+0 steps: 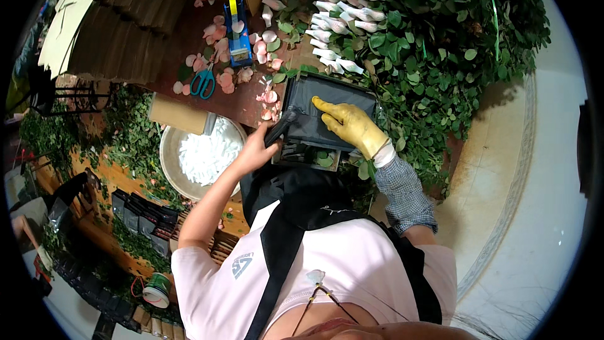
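In front of me lies a stack of flat, dark plastic sheets point(336, 97), possibly sleeves, in a shallow frame at the table's edge. My right hand point(351, 124), in a yellow glove, rests on top of them, its forefinger stretched out and its thumb apart. My bare left hand point(255, 151) is closed round a gathered strip of black plastic point(284, 124) at the stack's left side. Whether that strip is joined to the sheets, I cannot tell. Several rose stems with white-netted heads point(358, 12) lie beyond, their leaves point(434, 56) spreading right.
Teal scissors point(202, 84), a blue tape dispenser point(239, 41) and pink petals point(220, 50) lie on the brown table at left. Stacked cardboard point(119, 31) stands at far left. A round tub point(168, 157) of white pieces point(211, 151) is beside my left arm.
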{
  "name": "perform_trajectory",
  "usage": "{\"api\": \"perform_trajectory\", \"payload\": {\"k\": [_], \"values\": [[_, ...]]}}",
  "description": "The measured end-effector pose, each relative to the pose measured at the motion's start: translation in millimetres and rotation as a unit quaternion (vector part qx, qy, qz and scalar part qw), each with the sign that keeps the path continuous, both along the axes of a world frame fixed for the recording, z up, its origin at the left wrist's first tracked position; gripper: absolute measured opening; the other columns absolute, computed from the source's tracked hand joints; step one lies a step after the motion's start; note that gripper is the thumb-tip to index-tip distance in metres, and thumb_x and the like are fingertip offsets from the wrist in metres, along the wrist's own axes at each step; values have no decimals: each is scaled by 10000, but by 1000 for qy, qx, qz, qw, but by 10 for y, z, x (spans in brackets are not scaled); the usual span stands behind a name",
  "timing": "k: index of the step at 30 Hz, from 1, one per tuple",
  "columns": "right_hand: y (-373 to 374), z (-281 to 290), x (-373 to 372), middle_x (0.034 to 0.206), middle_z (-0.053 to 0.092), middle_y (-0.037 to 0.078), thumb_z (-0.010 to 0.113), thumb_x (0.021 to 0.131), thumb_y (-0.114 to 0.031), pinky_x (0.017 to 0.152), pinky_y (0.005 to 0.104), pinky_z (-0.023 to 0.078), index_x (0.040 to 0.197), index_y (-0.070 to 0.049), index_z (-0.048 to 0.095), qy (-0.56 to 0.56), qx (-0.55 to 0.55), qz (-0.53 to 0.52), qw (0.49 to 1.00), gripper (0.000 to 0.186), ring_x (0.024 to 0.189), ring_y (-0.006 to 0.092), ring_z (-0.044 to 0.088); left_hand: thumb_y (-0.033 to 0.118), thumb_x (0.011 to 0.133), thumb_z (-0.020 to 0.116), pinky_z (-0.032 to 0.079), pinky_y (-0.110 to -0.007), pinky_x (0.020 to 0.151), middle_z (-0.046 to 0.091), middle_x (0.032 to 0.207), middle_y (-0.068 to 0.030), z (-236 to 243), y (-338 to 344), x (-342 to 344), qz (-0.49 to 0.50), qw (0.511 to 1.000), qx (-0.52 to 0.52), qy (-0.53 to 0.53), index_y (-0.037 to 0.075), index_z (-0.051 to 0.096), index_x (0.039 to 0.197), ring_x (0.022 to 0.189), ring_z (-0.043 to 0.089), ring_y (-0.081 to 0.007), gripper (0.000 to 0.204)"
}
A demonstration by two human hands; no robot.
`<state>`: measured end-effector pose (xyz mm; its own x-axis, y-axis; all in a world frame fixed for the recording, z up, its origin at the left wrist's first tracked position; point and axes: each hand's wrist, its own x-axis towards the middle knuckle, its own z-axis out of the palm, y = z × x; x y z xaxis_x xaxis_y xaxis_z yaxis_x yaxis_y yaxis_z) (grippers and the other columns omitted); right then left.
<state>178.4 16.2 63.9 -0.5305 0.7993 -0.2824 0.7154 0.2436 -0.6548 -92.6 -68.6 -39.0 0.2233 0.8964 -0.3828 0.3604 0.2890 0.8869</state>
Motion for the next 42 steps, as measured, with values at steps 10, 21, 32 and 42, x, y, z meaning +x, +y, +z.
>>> {"api": "perform_trajectory", "payload": {"k": [10,21,32,42], "values": [[-33,122,-54,1378,635,109,626,971,-212,988,393,532,1451,-135,553,-30,-64,-26,997,492,1174,320,651,78,864,544,408,-449,965,569,1077,-118,255,-545,-226,-68,852,334,397,150,497,1482,1047,552,-280,624],[-48,201,-134,1011,705,187,643,954,-162,773,399,530,1459,-154,555,-14,-29,-33,999,513,820,331,648,92,815,609,493,-398,817,627,962,-90,-134,106,-573,-228,832,370,344,67,605,1201,961,641,-254,386],[-35,-21,-38,834,692,122,618,985,-121,698,355,533,1462,-130,555,34,26,-17,999,481,717,227,655,230,1025,585,610,-365,796,720,1126,-184,-123,1174,-390,-26,829,-449,-332,-25,607,1253,965,736,-274,343],[-13,45,-81,1124,729,148,644,948,-128,831,429,551,1355,-123,634,12,-2,-56,998,407,955,355,694,372,1020,613,467,-275,471,643,709,-36,-317,1566,-226,-81,806,-523,-265,40,654,985,535,581,-142,336]]}}
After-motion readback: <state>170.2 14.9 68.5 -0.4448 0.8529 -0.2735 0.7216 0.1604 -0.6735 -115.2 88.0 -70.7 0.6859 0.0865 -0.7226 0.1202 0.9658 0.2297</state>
